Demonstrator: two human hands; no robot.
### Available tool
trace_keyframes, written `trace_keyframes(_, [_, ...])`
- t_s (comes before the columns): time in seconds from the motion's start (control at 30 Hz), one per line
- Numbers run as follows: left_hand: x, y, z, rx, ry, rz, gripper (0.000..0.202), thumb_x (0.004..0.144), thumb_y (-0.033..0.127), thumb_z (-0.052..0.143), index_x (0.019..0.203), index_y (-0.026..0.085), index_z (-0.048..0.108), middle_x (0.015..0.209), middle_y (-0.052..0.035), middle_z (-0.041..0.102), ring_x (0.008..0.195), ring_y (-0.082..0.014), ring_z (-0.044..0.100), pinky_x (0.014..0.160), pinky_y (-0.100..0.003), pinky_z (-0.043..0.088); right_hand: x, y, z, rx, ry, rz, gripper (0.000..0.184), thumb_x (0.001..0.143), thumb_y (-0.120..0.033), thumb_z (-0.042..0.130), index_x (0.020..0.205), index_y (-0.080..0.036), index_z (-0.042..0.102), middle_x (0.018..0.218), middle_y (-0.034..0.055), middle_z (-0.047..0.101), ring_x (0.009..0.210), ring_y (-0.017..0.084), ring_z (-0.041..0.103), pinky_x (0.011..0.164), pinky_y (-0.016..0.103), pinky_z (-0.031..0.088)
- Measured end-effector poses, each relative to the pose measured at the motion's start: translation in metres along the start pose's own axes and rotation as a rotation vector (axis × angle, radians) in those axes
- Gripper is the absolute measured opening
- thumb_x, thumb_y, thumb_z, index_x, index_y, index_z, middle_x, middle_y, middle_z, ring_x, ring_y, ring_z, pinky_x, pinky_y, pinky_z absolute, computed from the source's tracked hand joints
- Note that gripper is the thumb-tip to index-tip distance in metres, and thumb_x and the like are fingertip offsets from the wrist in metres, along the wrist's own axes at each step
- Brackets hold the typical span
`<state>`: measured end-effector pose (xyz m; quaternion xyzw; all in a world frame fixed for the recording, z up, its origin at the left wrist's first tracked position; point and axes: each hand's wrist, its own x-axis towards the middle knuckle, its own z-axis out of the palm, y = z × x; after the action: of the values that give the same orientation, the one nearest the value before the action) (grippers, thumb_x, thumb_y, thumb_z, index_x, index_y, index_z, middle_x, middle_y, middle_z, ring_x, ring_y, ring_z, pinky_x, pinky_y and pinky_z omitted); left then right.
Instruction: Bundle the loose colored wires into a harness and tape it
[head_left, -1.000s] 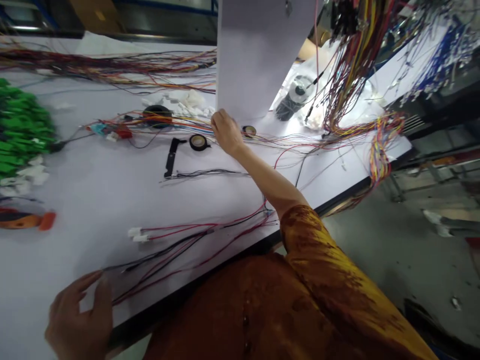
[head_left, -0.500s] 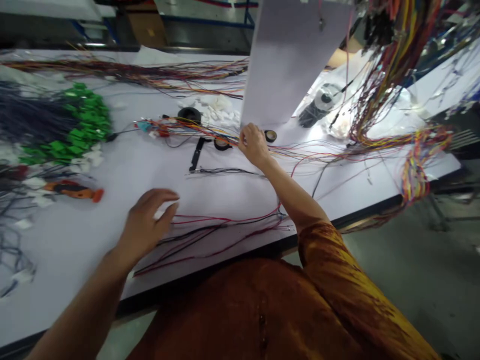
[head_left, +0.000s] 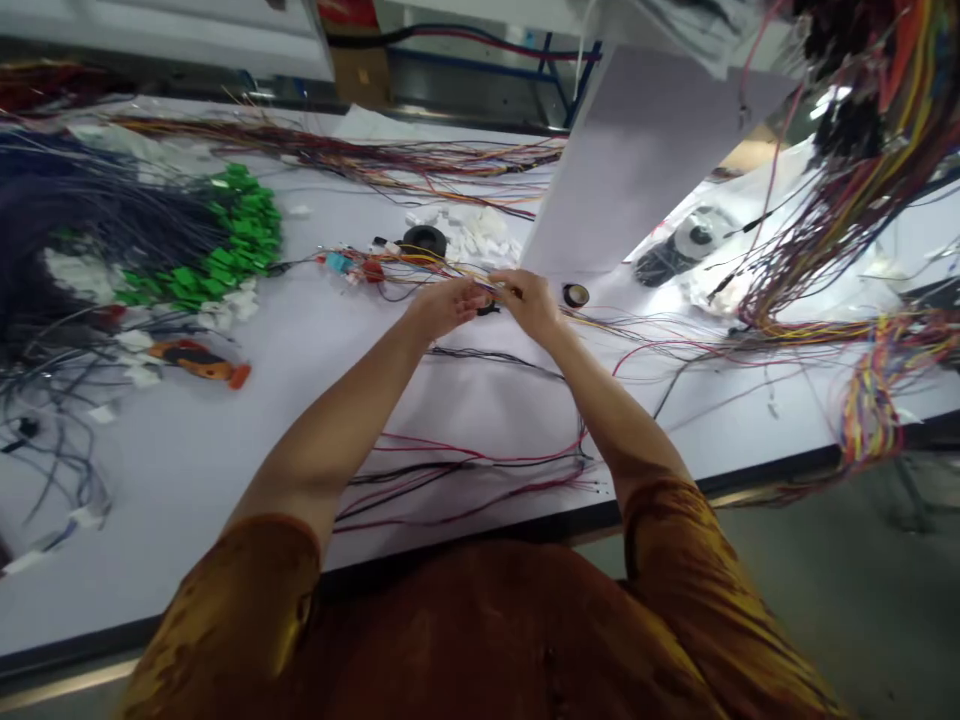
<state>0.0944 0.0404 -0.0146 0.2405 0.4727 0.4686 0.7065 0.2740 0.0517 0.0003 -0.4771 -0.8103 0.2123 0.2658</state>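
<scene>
A bundle of thin multicoloured wires (head_left: pixel 427 262) with small blue, red and white connectors (head_left: pixel 339 262) at its left end crosses the middle of the table. My right hand (head_left: pixel 531 302) pinches this bundle at its fingertips. Close by on the left, my left hand (head_left: pixel 448 308) has its palm turned up and fingers loosely extended beside the wires; I see nothing held in it. A black tape roll (head_left: pixel 424 242) lies behind the bundle. Another black roll (head_left: pixel 487 308) is mostly covered by my hands. Right of them sits a smaller tape roll (head_left: pixel 576 295).
Green connectors (head_left: pixel 240 230) on dark wires pile up at the left, with orange-handled pliers (head_left: pixel 199 362) in front. Red and black wires (head_left: pixel 465 458) lie near the front edge. A white upright panel (head_left: pixel 600 170) stands behind my hands. Wire bunches (head_left: pixel 870 200) hang at the right.
My left hand has moved from the front left of the table up to the bundle, beside my right hand. My right hand stays on the wires. The view has shifted left.
</scene>
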Motion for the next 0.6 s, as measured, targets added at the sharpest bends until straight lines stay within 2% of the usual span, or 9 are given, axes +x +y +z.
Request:
trace_keyframes(0.13, [0.01, -0.004, 0.003, -0.114, 0.101, 0.025, 0.017, 0.087, 0.018, 0.071, 0.074, 0.013, 0.062, 0.063, -0.0003, 0.067, 0.056, -0.0072, 0.064, 0.056, -0.016, 0.052, -0.023, -0.002, 0.01, -0.047, -0.05, -0.11, 0.03, 0.093, -0.019, 0.052, 0.118, -0.019, 0.07, 0.104, 0.01, 0.064, 0.088, 0.018, 0.059, 0.085, 0.031, 0.048])
trace_keyframes(0.2, [0.011, -0.006, 0.003, -0.109, 0.101, 0.049, 0.013, 0.085, 0.011, 0.071, 0.075, 0.013, 0.063, 0.062, 0.0002, 0.067, 0.055, -0.0066, 0.064, 0.055, -0.015, 0.051, -0.025, -0.001, 0.012, -0.007, -0.034, -0.052, 0.025, 0.093, -0.017, 0.054, 0.114, -0.016, 0.068, 0.101, 0.0089, 0.064, 0.086, 0.017, 0.059, 0.084, 0.03, 0.048])
trace_keyframes(0.27, [0.011, -0.009, 0.003, -0.093, 0.05, 0.072, 0.01, 0.084, 0.008, 0.07, 0.078, 0.013, 0.064, 0.064, -0.0001, 0.068, 0.055, -0.0066, 0.064, 0.052, -0.014, 0.049, -0.016, -0.001, 0.011, 0.028, 0.002, 0.068, 0.021, 0.093, -0.015, 0.055, 0.112, -0.014, 0.064, 0.09, 0.0049, 0.063, 0.079, 0.015, 0.056, 0.079, 0.029, 0.047])
trace_keyframes(0.33, [0.012, -0.01, 0.003, -0.079, -0.005, 0.082, 0.011, 0.085, 0.01, 0.069, 0.077, 0.013, 0.063, 0.065, -0.0001, 0.069, 0.055, -0.0065, 0.064, 0.05, -0.014, 0.047, -0.002, -0.003, 0.007, 0.014, -0.027, 0.166, 0.018, 0.092, -0.015, 0.06, 0.11, -0.014, 0.062, 0.079, 0.0, 0.06, 0.072, 0.014, 0.052, 0.074, 0.028, 0.044])
trace_keyframes(0.4, [0.016, -0.008, 0.003, -0.092, -0.019, 0.079, 0.013, 0.087, 0.011, 0.068, 0.077, 0.015, 0.061, 0.065, 0.0008, 0.068, 0.055, -0.0063, 0.064, 0.051, -0.014, 0.048, 0.012, -0.009, 0.004, -0.031, -0.078, 0.206, 0.009, 0.093, -0.019, 0.063, 0.101, -0.015, 0.064, 0.074, -0.0021, 0.057, 0.071, 0.013, 0.049, 0.074, 0.028, 0.041])
trace_keyframes(0.5, [0.03, 0.0, 0.001, -0.206, 0.065, 0.103, 0.013, 0.087, 0.011, 0.066, 0.081, 0.018, 0.057, 0.068, 0.0031, 0.069, 0.059, -0.0073, 0.067, 0.058, -0.016, 0.053, 0.018, -0.025, 0.003, -0.072, -0.068, 0.23, 0.007, 0.098, -0.021, 0.059, 0.097, -0.017, 0.066, 0.073, -0.0032, 0.055, 0.072, 0.013, 0.046, 0.075, 0.029, 0.038])
trace_keyframes(0.6, [0.049, 0.01, -0.007, -0.327, 0.177, 0.137, 0.015, 0.094, 0.011, 0.056, 0.082, 0.02, 0.052, 0.068, 0.003, 0.066, 0.065, -0.0103, 0.071, 0.062, -0.019, 0.055, 0.009, -0.035, -0.003, -0.025, -0.01, 0.195, 0.004, 0.095, -0.023, 0.065, 0.097, -0.02, 0.067, 0.07, -0.0051, 0.054, 0.069, 0.011, 0.044, 0.073, 0.028, 0.037])
